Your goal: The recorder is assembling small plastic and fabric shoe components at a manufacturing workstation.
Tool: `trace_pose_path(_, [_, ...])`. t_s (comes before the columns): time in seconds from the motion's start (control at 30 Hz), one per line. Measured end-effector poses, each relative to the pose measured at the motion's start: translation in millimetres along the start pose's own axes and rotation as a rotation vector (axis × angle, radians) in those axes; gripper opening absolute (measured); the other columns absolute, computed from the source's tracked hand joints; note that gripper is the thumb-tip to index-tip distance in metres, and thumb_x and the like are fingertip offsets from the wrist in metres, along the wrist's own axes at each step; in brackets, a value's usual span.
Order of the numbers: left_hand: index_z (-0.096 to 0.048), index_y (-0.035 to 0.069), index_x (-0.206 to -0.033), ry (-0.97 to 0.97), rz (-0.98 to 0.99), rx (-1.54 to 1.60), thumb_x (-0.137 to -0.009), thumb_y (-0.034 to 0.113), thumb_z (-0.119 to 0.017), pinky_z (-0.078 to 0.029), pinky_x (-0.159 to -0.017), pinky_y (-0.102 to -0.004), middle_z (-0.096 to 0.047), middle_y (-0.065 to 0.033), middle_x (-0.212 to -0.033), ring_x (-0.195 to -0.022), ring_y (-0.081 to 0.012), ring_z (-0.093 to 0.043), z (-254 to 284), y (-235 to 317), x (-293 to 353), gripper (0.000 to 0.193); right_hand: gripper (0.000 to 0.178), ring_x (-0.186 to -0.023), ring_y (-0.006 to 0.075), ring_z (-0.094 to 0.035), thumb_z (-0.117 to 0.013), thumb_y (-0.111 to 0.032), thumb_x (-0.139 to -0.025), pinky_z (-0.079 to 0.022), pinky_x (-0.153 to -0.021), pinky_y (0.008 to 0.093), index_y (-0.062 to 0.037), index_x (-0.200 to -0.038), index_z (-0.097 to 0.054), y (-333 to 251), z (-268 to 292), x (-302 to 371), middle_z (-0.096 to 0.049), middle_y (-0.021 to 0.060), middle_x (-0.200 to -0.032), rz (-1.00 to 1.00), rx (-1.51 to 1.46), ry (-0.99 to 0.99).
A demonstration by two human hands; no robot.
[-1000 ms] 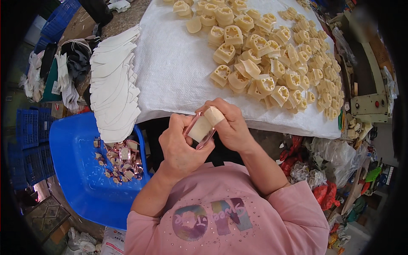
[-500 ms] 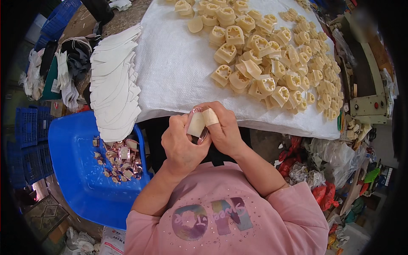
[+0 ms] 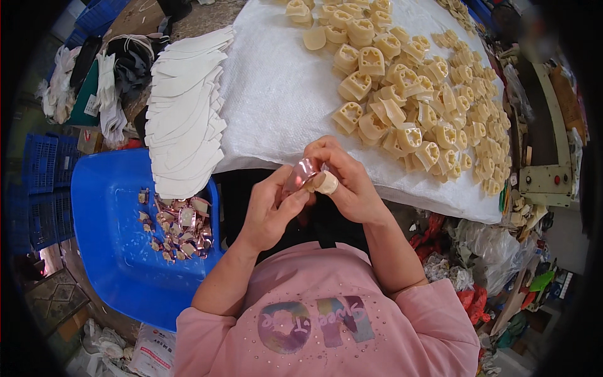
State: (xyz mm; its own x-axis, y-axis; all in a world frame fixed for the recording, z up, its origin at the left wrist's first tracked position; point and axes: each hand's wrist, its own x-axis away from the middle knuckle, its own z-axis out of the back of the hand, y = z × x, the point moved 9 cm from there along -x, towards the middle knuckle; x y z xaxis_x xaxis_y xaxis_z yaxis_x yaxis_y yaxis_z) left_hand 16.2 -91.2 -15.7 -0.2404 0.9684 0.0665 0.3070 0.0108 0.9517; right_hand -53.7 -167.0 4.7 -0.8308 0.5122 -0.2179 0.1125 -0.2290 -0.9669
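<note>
Between both hands, over my lap at the table's near edge, is a shiny pink-covered heel block [image 3: 300, 176], its glossy curved side turned up. My left hand [image 3: 267, 210] is closed on its left side, thumb along the lower edge. My right hand [image 3: 348, 182] grips the other side with fingers curled over the top; beige tape [image 3: 325, 183] wraps its thumb. Beyond the hands, many bare beige heel blocks [image 3: 408, 100] lie heaped on a white woven sheet [image 3: 270, 107]. To the left, overlapping white cut pieces [image 3: 186, 107] form a long row hanging past the table edge.
A blue plastic tub [image 3: 103, 217] at left holds several pink-covered heel blocks [image 3: 187, 220]. Blue crates [image 3: 41, 163] stand farther left. Clear plastic bags [image 3: 493, 245] and red bags [image 3: 474, 301] lie at right, below a machine with a control panel [image 3: 546, 180].
Both hands have turned the heel block, so its shiny pink side faces up instead of its pale face. My left fingers have shifted around it. The whole view has moved slightly.
</note>
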Motion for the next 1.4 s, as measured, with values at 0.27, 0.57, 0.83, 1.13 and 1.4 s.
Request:
trace_pose_path(0.27, [-0.055,-0.001,-0.090,0.189,-0.191,0.012,-0.082,0.012,-0.066,-0.041,-0.063,-0.0208,-0.055,-0.0020,-0.079,-0.070,-0.0063,-0.048,29,13,16,0.019,0.017,-0.078,0.0268,-0.043,-0.059,-0.019,-0.082,-0.037,-0.073,0.0364,-0.0051,-0.090,-0.053,-29,-23,-11,-0.049,0.0094,-0.082,0.181,0.512,-0.003])
trace_pose_path(0.57, [-0.060,0.001,-0.092,0.538,-0.214,-0.573,-0.077,0.006,-0.064,-0.043,-0.062,-0.0248,-0.059,-0.0057,-0.076,-0.065,-0.0116,-0.054,111,21,79,0.017,0.022,-0.094,0.0289,-0.050,-0.060,-0.006,-0.079,-0.040,-0.085,0.0366,-0.0034,-0.100,-0.059,-25,-57,-69,-0.056,0.0110,-0.097,0.185,0.466,-0.097])
trace_pose_path(0.83, [-0.061,0.000,-0.098,0.901,-0.036,-1.195,-0.075,0.004,-0.062,-0.044,-0.074,-0.0335,-0.057,-0.0134,-0.089,-0.082,-0.0234,-0.055,182,22,155,0.023,0.022,-0.091,0.0303,-0.044,-0.061,-0.003,-0.076,-0.038,-0.081,0.0381,-0.0051,-0.098,-0.060,-12,-72,-111,-0.054,0.0117,-0.093,0.241,0.598,-0.068])
trace_pose_path(1.13, [-0.063,0.004,-0.097,0.848,-0.468,-1.223,-0.071,-0.001,-0.063,-0.043,-0.081,-0.0372,-0.056,-0.0108,-0.097,-0.093,-0.0286,-0.052,154,92,89,0.026,0.025,-0.095,0.0270,-0.046,-0.059,-0.001,-0.073,-0.034,-0.084,0.0386,-0.0082,-0.096,-0.064,-25,-108,-147,-0.055,0.0088,-0.094,0.320,0.778,-0.117])
trace_pose_path(1.4, [-0.063,0.005,-0.095,0.688,-0.525,-1.215,-0.071,0.000,-0.063,-0.039,-0.087,-0.0357,-0.058,-0.0096,-0.100,-0.097,-0.0275,-0.053,144,112,27,0.024,0.028,-0.099,0.0257,-0.047,-0.057,-0.003,-0.073,-0.032,-0.083,0.0409,-0.0092,-0.099,-0.065,-6,-85,-189,-0.057,0.0080,-0.096,0.216,0.949,-0.002])
